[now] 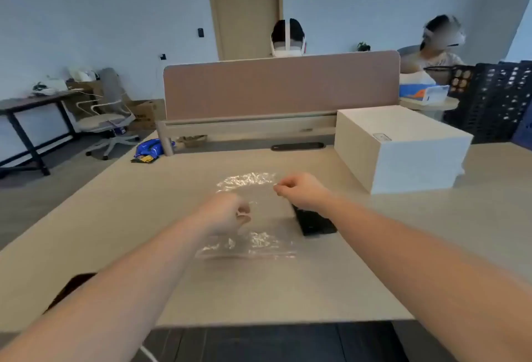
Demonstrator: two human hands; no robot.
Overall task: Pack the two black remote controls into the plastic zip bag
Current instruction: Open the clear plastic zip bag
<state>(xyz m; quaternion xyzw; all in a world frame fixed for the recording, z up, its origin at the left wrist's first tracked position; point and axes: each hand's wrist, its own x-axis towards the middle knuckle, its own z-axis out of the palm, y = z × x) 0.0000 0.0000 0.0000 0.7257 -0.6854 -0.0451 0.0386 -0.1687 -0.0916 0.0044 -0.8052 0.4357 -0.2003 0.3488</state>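
A clear plastic zip bag [259,226] is stretched over the middle of the beige desk [144,217], crinkled at its far and near ends. My left hand [227,212] pinches its left edge with closed fingers. Farther back and to the right, my right hand [302,191] pinches the far edge. A black remote control [313,223] lies at the bag's right side, just below my right wrist; whether it is inside the bag I cannot tell. I see only one remote clearly. A dark object [72,286] shows at the desk's near left edge, partly behind my left forearm.
A white box [403,148] stands on the desk at the right. A pink divider panel [282,85] closes the far edge, with two people behind it. Black crates [495,96] are stacked at far right. An office chair [109,119] and side table stand at left.
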